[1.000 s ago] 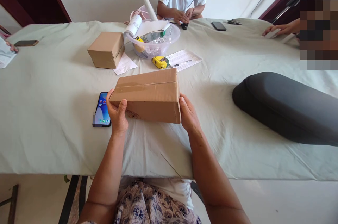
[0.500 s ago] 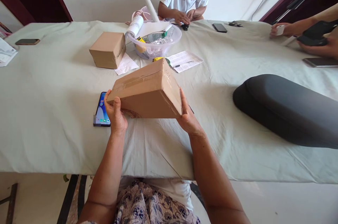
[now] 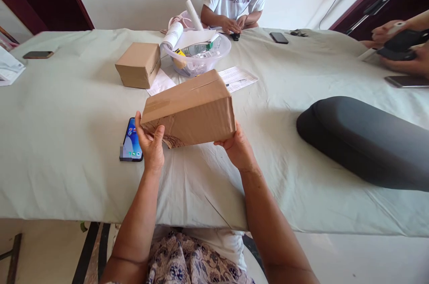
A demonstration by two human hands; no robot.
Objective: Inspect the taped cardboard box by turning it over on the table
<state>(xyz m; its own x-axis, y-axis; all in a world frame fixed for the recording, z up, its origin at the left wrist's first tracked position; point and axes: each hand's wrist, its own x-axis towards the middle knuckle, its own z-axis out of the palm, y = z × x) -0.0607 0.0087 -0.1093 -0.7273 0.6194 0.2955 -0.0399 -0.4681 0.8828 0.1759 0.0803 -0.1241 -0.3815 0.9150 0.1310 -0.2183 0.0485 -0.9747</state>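
Between my two hands a brown cardboard box (image 3: 192,114) is held tilted over the table, its right end higher than its left. My left hand (image 3: 151,145) grips the left end, thumb on the near face. My right hand (image 3: 239,148) supports the lower right corner, its fingers partly hidden beneath and behind the box. Dark scribbled lines mark the near face at the lower left. A phone with a lit screen (image 3: 132,141) lies on the cloth beside my left hand.
A second cardboard box (image 3: 139,67) stands behind, beside a clear plastic basin (image 3: 219,52) of bottles and rolls. A printed sheet (image 3: 243,77) lies nearby. At right rests a long dark padded seat (image 3: 362,141). One person (image 3: 234,5) sits opposite; another person's hands (image 3: 407,47) hold a black object.
The box has turned in my hands, so its near face shows more and its right end face no longer shows. My right hand has shifted further under the corner.
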